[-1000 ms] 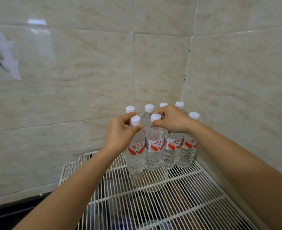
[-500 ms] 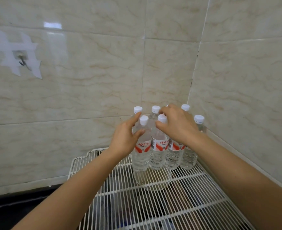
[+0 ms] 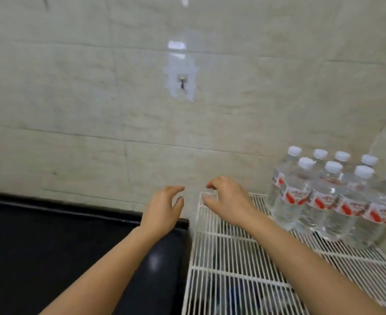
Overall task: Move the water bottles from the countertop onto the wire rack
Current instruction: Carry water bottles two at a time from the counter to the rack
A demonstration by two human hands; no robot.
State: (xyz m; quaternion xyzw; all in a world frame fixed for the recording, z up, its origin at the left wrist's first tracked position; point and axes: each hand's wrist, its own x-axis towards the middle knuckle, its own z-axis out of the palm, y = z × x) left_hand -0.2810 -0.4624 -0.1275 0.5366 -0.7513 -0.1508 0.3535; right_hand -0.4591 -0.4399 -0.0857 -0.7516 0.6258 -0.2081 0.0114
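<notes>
Several clear water bottles (image 3: 330, 198) with white caps and red-and-white labels stand upright in two rows on the white wire rack (image 3: 233, 258), packed into the tiled corner at the right. My left hand (image 3: 162, 210) hovers over the black countertop's (image 3: 62, 246) right end, fingers loosely spread, holding nothing. My right hand (image 3: 228, 198) hangs over the rack's back left corner, fingers loosely curled and empty, well left of the bottles.
A beige tiled wall runs behind everything, with a small metal hook (image 3: 182, 84) on taped patches. The side wall closes in right of the bottles. Dark shapes show below the rack's wires. No bottles are visible on the countertop.
Both hands have let go of the front bottles' caps and swung left, away from the group. The view has turned left, bringing the black countertop into sight.
</notes>
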